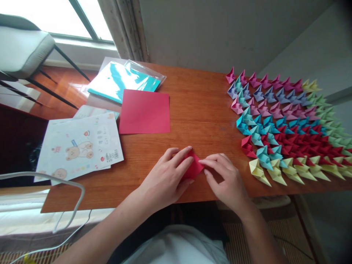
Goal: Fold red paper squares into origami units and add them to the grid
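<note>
Near the front edge of the table lies a small piece of folded red paper (194, 168). My left hand (172, 172) covers its left side, with fingers bent over the top and the thumb at its lower edge, holding it down. The paper's right corner is pinched between the thumb and index finger of my right hand (224, 178). Much of the paper is hidden under my left fingers, so its folds do not show fully. Beyond my left hand lies a flat red sheet (145, 112).
Rows of folded paper figures (286, 135) in several colours cover the table's right side. Plastic-wrapped blue paper (123, 82) lies at the back left, and bear-printed sheets (85, 145) at the left. A white cable (79, 192) loops by the front left corner.
</note>
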`<control>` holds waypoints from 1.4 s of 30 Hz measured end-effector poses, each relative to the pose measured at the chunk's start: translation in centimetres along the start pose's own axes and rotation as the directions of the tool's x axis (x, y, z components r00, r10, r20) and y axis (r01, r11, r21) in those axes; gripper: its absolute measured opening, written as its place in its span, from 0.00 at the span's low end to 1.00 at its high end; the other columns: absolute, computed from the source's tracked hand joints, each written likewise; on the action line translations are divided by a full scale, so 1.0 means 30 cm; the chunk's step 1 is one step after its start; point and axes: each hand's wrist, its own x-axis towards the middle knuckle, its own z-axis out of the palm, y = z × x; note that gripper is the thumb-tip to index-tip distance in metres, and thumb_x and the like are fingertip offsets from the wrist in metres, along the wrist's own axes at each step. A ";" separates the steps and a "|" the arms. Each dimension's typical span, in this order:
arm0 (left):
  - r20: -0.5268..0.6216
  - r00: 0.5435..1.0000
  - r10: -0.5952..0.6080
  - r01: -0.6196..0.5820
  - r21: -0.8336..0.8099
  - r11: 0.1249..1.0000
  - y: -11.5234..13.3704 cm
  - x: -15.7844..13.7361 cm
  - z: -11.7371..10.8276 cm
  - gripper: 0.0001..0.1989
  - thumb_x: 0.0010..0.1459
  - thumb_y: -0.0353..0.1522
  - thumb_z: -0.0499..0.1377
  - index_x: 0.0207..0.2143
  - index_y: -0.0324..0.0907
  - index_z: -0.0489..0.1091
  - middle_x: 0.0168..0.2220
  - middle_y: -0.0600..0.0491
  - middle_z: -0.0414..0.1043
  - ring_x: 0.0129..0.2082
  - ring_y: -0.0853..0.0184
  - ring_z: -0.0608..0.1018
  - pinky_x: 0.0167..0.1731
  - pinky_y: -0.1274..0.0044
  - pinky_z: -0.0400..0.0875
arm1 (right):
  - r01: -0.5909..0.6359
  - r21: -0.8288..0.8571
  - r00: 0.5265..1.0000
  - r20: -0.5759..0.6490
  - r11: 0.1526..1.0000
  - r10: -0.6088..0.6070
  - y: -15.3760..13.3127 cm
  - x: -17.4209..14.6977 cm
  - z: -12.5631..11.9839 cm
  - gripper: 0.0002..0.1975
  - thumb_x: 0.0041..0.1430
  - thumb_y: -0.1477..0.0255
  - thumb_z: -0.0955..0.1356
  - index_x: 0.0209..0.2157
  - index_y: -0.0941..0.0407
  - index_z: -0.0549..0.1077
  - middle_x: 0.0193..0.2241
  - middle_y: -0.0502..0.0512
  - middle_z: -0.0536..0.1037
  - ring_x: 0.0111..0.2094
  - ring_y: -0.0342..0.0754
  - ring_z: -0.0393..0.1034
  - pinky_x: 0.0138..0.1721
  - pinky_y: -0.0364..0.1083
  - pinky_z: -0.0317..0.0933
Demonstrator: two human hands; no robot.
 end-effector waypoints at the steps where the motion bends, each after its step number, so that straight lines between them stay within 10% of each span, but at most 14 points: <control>1: -0.004 1.000 0.005 -0.005 -0.002 1.000 -0.003 0.000 -0.001 0.19 0.64 0.35 0.59 0.55 0.37 0.67 0.63 0.40 0.66 0.57 0.52 0.69 0.56 0.59 0.70 | 0.004 -0.018 1.000 -0.015 1.000 -0.004 0.002 0.000 0.004 0.15 0.64 0.81 0.65 0.47 0.51 0.77 0.38 0.55 0.75 0.42 0.50 0.69 0.45 0.51 0.68; 17: -0.006 1.000 -0.018 0.016 -0.210 0.978 -0.041 -0.010 -0.041 0.24 0.53 0.22 0.57 0.53 0.40 0.71 0.57 0.47 0.73 0.53 0.59 0.74 0.55 0.66 0.72 | 0.051 -0.036 0.999 -0.009 0.998 -0.051 0.003 0.029 0.021 0.11 0.65 0.79 0.67 0.43 0.52 0.79 0.42 0.56 0.77 0.46 0.51 0.67 0.47 0.53 0.69; 24: -0.165 0.980 -0.110 0.092 -0.110 0.990 -0.017 0.013 0.017 0.05 0.63 0.32 0.60 0.42 0.43 0.75 0.48 0.50 0.78 0.46 0.61 0.76 0.46 0.68 0.76 | -0.013 0.007 1.000 -0.015 1.000 0.013 0.000 0.041 0.021 0.10 0.65 0.77 0.67 0.40 0.51 0.79 0.40 0.55 0.77 0.44 0.51 0.68 0.44 0.52 0.69; 42: -0.142 0.986 -0.085 0.085 -0.008 0.996 -0.003 0.018 0.020 0.08 0.67 0.30 0.55 0.37 0.42 0.75 0.49 0.50 0.77 0.46 0.60 0.74 0.45 0.69 0.75 | 0.039 -0.135 0.999 -0.023 0.990 -0.042 0.021 -0.005 0.021 0.08 0.65 0.77 0.68 0.40 0.52 0.79 0.34 0.55 0.77 0.38 0.50 0.68 0.41 0.51 0.67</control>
